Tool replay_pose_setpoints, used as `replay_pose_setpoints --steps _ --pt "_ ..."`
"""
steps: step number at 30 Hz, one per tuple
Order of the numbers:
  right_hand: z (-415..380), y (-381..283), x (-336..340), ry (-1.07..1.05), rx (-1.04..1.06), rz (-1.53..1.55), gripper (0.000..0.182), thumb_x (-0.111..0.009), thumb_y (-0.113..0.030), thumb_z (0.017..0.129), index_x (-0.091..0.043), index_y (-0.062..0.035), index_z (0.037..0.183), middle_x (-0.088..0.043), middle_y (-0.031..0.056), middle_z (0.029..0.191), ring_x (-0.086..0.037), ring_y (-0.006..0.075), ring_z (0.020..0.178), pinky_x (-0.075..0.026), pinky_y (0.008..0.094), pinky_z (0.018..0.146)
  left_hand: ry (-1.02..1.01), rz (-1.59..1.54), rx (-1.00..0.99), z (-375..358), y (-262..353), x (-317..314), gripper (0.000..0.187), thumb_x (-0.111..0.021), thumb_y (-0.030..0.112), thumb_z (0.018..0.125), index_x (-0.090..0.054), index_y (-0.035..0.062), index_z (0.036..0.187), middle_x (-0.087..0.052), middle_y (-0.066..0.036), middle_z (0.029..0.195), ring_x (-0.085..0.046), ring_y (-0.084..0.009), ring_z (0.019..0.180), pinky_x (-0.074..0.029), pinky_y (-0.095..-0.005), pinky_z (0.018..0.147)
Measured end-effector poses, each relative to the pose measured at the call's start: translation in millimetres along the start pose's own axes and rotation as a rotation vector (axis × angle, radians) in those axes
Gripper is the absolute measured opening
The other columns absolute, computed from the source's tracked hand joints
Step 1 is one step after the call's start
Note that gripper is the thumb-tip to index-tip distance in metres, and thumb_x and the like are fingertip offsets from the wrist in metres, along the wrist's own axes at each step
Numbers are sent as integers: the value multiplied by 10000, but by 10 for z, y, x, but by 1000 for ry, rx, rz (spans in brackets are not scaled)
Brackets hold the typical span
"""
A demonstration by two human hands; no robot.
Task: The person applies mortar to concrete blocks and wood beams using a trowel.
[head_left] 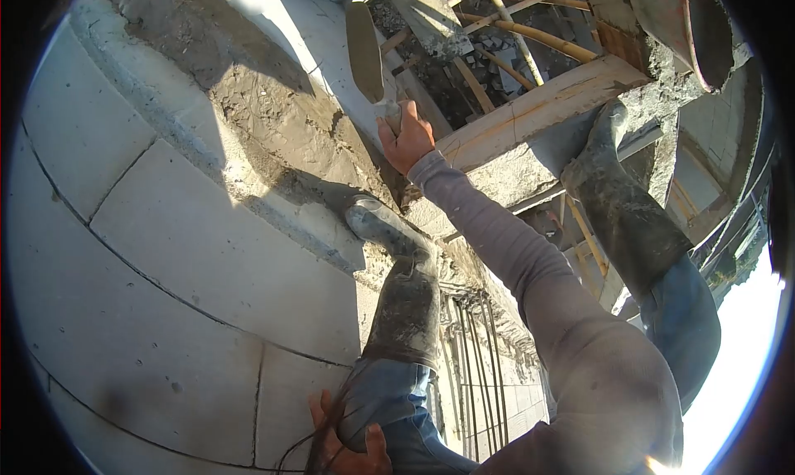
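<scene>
My right hand (406,139) reaches up and forward, shut on the handle of a trowel (364,48) whose long blade lies against the top of the grey block wall (190,251). Wet mortar (265,119) is spread along that top course just left of the blade. My left hand (348,446) rests low on my left knee, fingers curled on the jeans. Both my legs wear mud-caked rubber boots: the left boot (397,276) stands on a ledge of the wall, the right boot (621,202) is planted on a wooden beam (538,106).
A mortar-crusted bucket (683,28) stands on the beam at the upper right. Bamboo and timber scaffolding (513,28) crosses behind the wall. Vertical steel rebars (476,351) run below between my legs. There is a drop to the ground at the right.
</scene>
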State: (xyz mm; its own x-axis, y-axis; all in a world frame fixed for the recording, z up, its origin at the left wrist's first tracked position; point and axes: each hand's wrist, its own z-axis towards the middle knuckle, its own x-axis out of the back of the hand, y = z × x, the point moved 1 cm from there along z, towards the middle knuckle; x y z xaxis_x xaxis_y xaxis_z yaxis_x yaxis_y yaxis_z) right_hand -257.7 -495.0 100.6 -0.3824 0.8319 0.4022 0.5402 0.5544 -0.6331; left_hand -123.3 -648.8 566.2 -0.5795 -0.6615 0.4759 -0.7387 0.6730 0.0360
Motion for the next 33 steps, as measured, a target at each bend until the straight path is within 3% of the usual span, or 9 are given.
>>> replay_pose_setpoints --steps 3,6,10,12,18,23,26,28,33 --pt "167 602 -610 -374 -41 -292 505 -613 -369 952 -465 23 1235 -678 293 937 -675 475 888 -529 533 839 171 146 -68 -58 -8 -81 834 -671 326 835 -370 -142 1455 -415 -321 1494 -575 -422 1248 -503 -460 1042" --pt "267 163 -254 -368 12 -224 494 -596 -365 968 -464 23 1242 -681 305 966 -683 474 925 -534 536 860 228 -337 227 40 449 -63 848 -654 303 824 -337 -131 1481 -448 -326 1462 -563 -437 1260 -473 -490 1074" --pt "158 -120 -119 -96 -5 -26 505 -590 -335 977 -450 69 1246 -679 321 1011 -694 455 945 -542 533 843 134 -64 -30 -19 89 -72 908 -651 290 834 -235 -102 1540 -478 -313 1436 -580 -418 1242 -480 -507 1059" --pt "166 194 -501 -510 -75 -288 488 -601 -321 965 -452 77 1206 -678 327 978 -688 471 944 -546 530 850 160 -52 39 -7 320 -20 858 -718 206 851 -293 -19 1562 -501 -255 1473 -530 -383 1323 -404 -436 1124" --pt "112 -331 2 -181 -30 -32 539 -583 -326 955 -444 93 1264 -684 322 1025 -682 471 999 -537 526 908 146 -25 -23 17 258 5 859 -709 219 861 -279 -39 1559 -512 -256 1460 -543 -368 1312 -409 -439 1118" --pt "104 546 -463 -431 -80 -273 510 -577 -348 954 -477 71 1228 -680 326 1014 -681 470 998 -538 523 901 151 -12 -17 20 255 18 862 -705 206 857 -274 -40 1562 -501 -256 1474 -534 -364 1325 -403 -435 1125" --pt "155 261 -228 -439 -83 -300 511 -575 -360 955 -490 64 1227 -675 332 1017 -680 472 995 -541 522 899 187 -143 37 36 232 2 866 -706 202 855 -272 -39 1564 -494 -257 1481 -526 -364 1334 -399 -432 1130" --pt "171 -5 26 -166 -72 51 565 -568 -391 954 -493 70 1272 -653 335 1130 -666 460 1067 -533 517 937 176 -184 52 90 283 16 874 -710 204 850 -269 -39 1565 -493 -259 1481 -526 -367 1334 -400 -432 1131" --pt "483 451 -396 -494 51 -421 581 -589 -415 939 -517 68 1254 -667 313 1101 -672 458 1023 -536 520 916 159 -162 47 106 294 103 892 -720 214 840 -268 -32 1568 -498 -261 1475 -533 -373 1324 -409 -433 1125"
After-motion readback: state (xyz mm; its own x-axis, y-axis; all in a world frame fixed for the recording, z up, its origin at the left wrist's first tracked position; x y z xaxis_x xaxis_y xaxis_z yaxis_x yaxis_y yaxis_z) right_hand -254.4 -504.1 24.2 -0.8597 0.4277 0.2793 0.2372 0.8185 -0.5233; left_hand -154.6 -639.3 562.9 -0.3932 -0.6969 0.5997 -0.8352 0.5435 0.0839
